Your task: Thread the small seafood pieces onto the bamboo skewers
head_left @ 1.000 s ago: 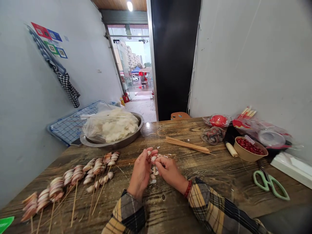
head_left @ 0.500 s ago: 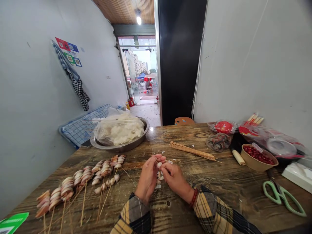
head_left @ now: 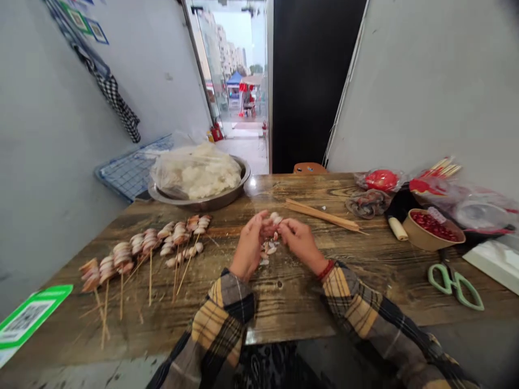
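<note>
Several pale garlic cloves (head_left: 276,218) sit between my two hands, above the table. My left hand (head_left: 251,243) is closed, its bent fingers against the cloves from the left; motion blurs its fingertips. From the other side, my right hand (head_left: 299,239) pinches at the same cloves with thumb and finger. Whether a skewer runs through them I cannot tell. Below my hands, loose garlic cloves (head_left: 269,249) lie on the wooden table (head_left: 300,302). Left of my left hand are skewers of garlic cloves (head_left: 187,252) and skewers of layered meat slices (head_left: 122,256).
A metal basin (head_left: 221,201) with a bag of pale food stands at the back left. Bare bamboo skewers (head_left: 324,214) lie beyond my right hand. To the right are a bowl of red beads or berries (head_left: 424,237), green-handled scissors (head_left: 456,285) and a white box (head_left: 492,265).
The view has tipped downward, so the table's front edge now shows. My hands stay close together; several cloves now show between them where a single one showed before.
</note>
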{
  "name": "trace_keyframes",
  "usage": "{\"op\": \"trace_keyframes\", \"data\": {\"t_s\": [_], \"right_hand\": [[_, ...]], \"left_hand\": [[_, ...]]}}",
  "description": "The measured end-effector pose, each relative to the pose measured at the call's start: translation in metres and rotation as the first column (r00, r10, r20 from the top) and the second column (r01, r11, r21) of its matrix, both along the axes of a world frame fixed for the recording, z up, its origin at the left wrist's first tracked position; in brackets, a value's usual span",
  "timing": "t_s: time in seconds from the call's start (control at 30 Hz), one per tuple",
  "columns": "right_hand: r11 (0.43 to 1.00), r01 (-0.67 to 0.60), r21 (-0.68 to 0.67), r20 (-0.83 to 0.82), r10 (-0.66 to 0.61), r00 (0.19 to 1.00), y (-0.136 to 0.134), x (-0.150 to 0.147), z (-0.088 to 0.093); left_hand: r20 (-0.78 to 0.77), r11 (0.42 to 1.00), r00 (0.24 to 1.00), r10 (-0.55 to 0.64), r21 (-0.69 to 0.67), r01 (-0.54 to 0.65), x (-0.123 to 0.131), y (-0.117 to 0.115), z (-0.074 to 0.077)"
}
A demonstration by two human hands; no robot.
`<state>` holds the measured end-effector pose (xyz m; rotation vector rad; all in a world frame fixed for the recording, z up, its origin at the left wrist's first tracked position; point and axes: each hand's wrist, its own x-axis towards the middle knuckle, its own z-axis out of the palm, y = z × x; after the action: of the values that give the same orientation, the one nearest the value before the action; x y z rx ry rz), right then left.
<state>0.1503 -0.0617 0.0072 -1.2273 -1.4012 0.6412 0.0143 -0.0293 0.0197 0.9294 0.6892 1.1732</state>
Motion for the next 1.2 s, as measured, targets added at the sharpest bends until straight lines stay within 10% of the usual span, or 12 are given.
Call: {"op": "trace_keyframes", "data": {"t_s": [0.33,0.53,0.67,0.87,1.2], "right_hand": [[0.988,0.114,-0.104,-0.351,-0.144,0.925,0.018,0.048,-0.005],[0.989,0.093,-0.113,-0.319,-0.125,0.939,0.018,0.039,-0.009],[0.991,0.069,-0.117,-0.317,-0.103,0.943,0.017,0.035,-0.009],[0.992,0.056,-0.114,-0.321,-0.09,0.943,0.016,0.034,-0.007],[0.99,0.072,-0.12,-0.335,-0.109,0.936,0.018,0.04,-0.008]], "left_hand": [[-0.344,0.934,0.879,0.33,0.254,-0.251,-0.021,0.032,-0.019],[-0.675,0.77,0.595,0.437,0.623,0.141,-0.019,0.031,-0.029],[-0.78,0.66,0.446,0.439,0.617,0.429,-0.017,0.027,-0.03],[-0.85,0.725,0.293,0.437,0.526,0.444,-0.025,0.033,-0.033],[-0.811,0.864,0.418,0.41,0.492,0.107,-0.036,0.043,-0.03]]}}
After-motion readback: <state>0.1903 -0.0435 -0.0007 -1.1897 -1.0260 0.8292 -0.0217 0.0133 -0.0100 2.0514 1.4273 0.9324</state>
